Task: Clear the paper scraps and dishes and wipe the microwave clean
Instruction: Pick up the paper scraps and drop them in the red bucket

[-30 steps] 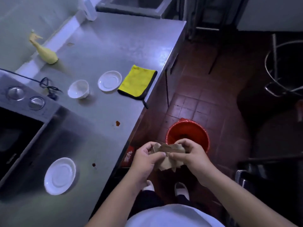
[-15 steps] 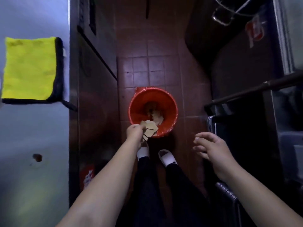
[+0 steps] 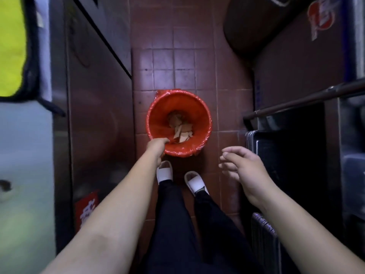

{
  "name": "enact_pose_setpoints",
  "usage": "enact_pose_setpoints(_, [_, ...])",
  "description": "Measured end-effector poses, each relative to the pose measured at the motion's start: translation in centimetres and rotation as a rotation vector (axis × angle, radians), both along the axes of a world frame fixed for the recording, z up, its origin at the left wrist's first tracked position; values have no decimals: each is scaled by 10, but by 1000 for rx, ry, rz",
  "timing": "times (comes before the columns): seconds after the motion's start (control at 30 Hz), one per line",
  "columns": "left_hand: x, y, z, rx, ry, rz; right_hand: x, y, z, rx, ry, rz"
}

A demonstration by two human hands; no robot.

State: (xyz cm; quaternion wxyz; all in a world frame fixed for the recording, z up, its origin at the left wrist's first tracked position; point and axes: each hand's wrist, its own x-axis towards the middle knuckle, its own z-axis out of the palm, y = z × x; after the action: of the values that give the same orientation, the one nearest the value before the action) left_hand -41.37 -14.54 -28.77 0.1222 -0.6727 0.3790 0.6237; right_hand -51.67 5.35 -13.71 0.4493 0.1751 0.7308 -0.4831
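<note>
The paper scraps (image 3: 181, 132) have dropped from our left hand (image 3: 158, 145) into the one red bin (image 3: 156, 115), just beyond its fingers. One yellow cloth (image 3: 11, 46) lies on the desk (image 3: 23, 155), far left of them. Left fingers dip past the rim; we cannot tell their state. Our right hand (image 3: 245, 169) hangs with fingers released, empty.

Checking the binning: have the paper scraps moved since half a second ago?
Yes: the paper scraps dropped from the left hand, at the near rim of the red bin, to its bottom.
</note>
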Motion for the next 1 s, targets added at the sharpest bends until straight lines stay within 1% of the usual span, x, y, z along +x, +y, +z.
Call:
enact_pose_setpoints(0.07, [19,8,34,38,51,-1,-3,-6,24,-20,32,73])
enact_pose_setpoints(0.13, [39,17,74,28,123,3,-3,-14,51,-49,64,150])
enact_pose_setpoints(0.23, [72,29,139,-23,234,73,5,-24,90,-129,96,251])
enact_pose_setpoints(0.37, [130,43,220,-137,368,147,34,-35,131,-234,97,380])
enact_pose_setpoints(0.43, [164,48,254,-235,394,244,57,-42,145,-281,90,457])
enact_pose_setpoints(0.53, [219,56,297,-390,427,471,94,-56,158,-335,55,577])
enact_pose_setpoints(0.6, [257,66,321,-473,439,580,121,-68,168,-362,44,679])
enact_pose_setpoints(0.77, [353,84,367,-648,420,762,202,-109,209,-462,88,888])
enact_pose_setpoints(1.0, [473,83,388,-827,400,944,322,-171,256,-566,181,1088])
